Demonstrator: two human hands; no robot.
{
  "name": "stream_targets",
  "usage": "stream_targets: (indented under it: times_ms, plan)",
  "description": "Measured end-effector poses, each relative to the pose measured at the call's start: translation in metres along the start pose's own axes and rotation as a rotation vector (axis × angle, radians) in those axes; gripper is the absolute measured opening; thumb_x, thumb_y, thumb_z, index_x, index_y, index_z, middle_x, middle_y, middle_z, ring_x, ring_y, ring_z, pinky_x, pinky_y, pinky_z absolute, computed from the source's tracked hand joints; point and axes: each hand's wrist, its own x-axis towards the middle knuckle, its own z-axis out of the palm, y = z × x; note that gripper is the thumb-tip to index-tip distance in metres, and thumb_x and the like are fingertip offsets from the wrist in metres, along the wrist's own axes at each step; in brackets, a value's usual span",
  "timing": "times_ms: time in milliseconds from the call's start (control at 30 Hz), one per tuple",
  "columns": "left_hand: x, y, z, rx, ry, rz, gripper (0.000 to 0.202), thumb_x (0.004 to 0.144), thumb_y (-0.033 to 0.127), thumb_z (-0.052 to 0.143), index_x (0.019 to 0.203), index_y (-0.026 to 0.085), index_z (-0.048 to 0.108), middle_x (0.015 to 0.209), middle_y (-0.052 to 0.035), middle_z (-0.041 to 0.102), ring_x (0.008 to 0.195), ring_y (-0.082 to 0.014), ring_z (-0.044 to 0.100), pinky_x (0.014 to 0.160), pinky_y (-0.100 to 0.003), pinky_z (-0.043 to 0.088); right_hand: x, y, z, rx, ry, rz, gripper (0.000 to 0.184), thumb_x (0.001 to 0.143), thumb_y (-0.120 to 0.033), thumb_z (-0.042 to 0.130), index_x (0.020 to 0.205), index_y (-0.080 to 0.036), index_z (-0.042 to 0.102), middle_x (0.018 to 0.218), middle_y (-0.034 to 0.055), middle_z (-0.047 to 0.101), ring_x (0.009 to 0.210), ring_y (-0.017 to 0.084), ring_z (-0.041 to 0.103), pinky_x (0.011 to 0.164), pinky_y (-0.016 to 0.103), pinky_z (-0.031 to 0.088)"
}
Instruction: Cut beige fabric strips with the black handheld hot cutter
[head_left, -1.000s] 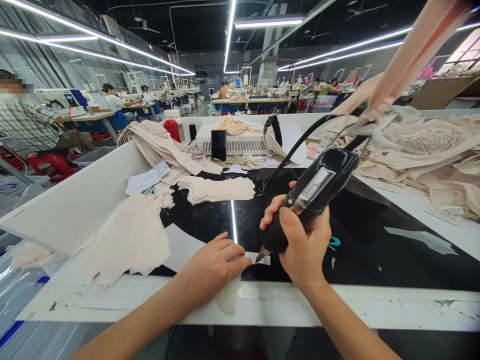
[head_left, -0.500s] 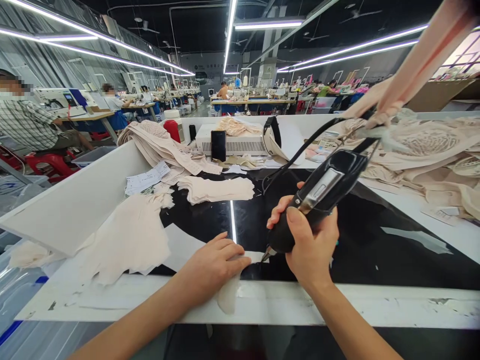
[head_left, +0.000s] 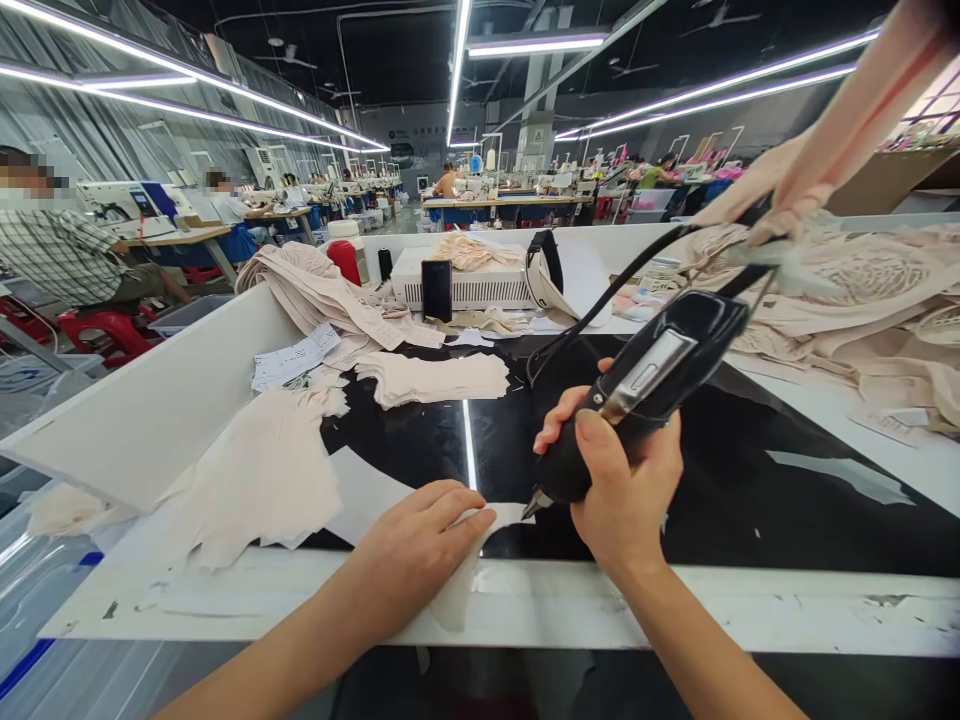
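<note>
At eight o'clock in the view stood clear plastic bins [head_left: 82, 650], their contents too unclear to tell. Compared with a second earlier, the right hand [head_left: 630, 480] had carried the black cutter [head_left: 645, 375] slightly towards three o'clock, and the left hand [head_left: 424, 550] lay with its fingers lower. The right hand, at four o'clock, was curled tightly around that one cutter, its tip by the right end of one pale cloth strip [head_left: 507, 515] at six o'clock. The left hand, at seven, rested palm down on the strip, fingers loosely extended. One phone [head_left: 437, 290] stood at eleven, two spools [head_left: 343, 264] at ten.
</note>
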Motion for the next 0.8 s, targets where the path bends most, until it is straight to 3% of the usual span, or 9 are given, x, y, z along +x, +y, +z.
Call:
stream_targets:
  times_ms: [167,367,500,633,800]
  plan:
    - [-0.005,0.009,0.0,-0.036,-0.005,-0.116,0.026,0.112,0.008,0.042,0.124,0.013,0.064,0.114,-0.0113,0.074,0.1,-0.022,0.073,0.085,-0.033,0.067,-0.002,0.004,0.0,-0.032,-0.014,0.004,0.03,0.095,-0.04,0.085,0.106,-0.027,0.06,0.087,-0.0052,0.07,0.065,0.013,0.065,0.06,0.028,0.059]
    - [-0.007,0.02,0.005,-0.028,-0.031,-0.23,0.024,0.11,0.006,0.045,0.114,0.016,0.066,0.107,-0.0073,0.074,0.097,-0.0209,0.074,0.09,-0.034,0.066,-0.003,0.0,-0.001,-0.08,-0.005,-0.009,0.032,0.093,-0.041,0.086,0.103,-0.027,0.059,0.088,-0.0041,0.07,0.064,0.014,0.066,0.059,0.029,0.059]
    - [-0.006,0.016,0.009,-0.075,-0.137,-0.332,0.028,0.104,-0.001,0.049,0.116,0.017,0.066,0.115,-0.0077,0.073,0.102,-0.0213,0.074,0.092,-0.034,0.067,-0.006,-0.003,-0.002,-0.112,0.034,-0.017,0.036,0.09,-0.041,0.089,0.105,-0.026,0.06,0.088,-0.0035,0.072,0.062,0.015,0.066,0.059,0.03,0.059]
    - [0.0,0.007,0.012,-0.084,-0.211,-0.33,0.029,0.099,-0.005,0.053,0.114,0.016,0.067,0.118,-0.0091,0.073,0.106,-0.0236,0.073,0.096,-0.037,0.066,-0.011,-0.007,-0.001,-0.119,0.058,-0.021,0.034,0.09,-0.037,0.09,0.107,-0.026,0.062,0.088,-0.003,0.074,0.062,0.016,0.067,0.061,0.032,0.059]
    - [0.003,0.002,0.016,-0.091,-0.223,-0.339,0.025,0.101,-0.003,0.055,0.11,0.016,0.068,0.121,-0.0102,0.073,0.111,-0.026,0.073,0.093,-0.039,0.067,-0.016,-0.011,0.0,-0.13,0.075,-0.025,0.033,0.089,-0.036,0.09,0.107,-0.026,0.064,0.086,-0.0032,0.073,0.064,0.016,0.066,0.062,0.033,0.059]
